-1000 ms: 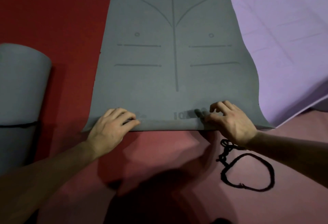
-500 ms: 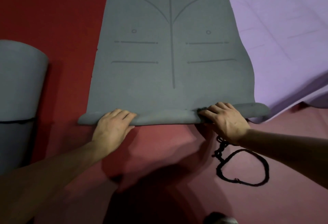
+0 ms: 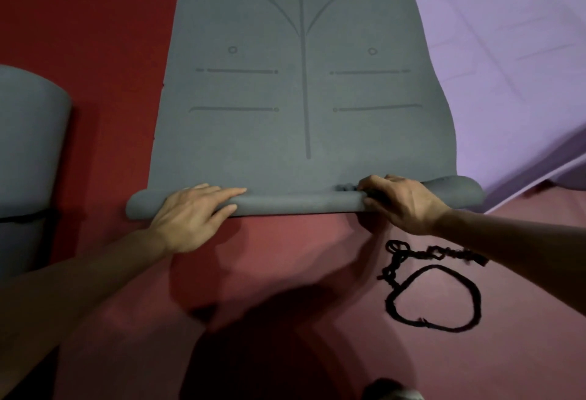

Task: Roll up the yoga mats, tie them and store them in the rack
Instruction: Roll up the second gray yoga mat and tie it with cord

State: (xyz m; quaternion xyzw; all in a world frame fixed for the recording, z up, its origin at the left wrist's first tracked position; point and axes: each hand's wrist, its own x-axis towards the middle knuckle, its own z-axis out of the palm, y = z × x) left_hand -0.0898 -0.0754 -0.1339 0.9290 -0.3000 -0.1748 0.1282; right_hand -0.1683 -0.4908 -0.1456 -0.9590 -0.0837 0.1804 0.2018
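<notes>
You look down at floor of what reads as yoga or exercise room. Red, padded-looking floor covering (image 3: 95, 34) fills view under everything. Three mats in your sight: grey mat (image 3: 304, 133) printed with alignment lines, spread ahead of you, near end curled; lilac mat (image 3: 507, 66), also faintly line-printed, spread just beside it on your right; rolled grey mat (image 3: 28, 145) on your left, bound with black band (image 3: 25, 218). Loose black cord (image 3: 476, 301) lies looped on floor to your right. Light dim.

No readable text, labels or numbers; grey yoga mat (image 3: 253, 145) unlettered.
</notes>
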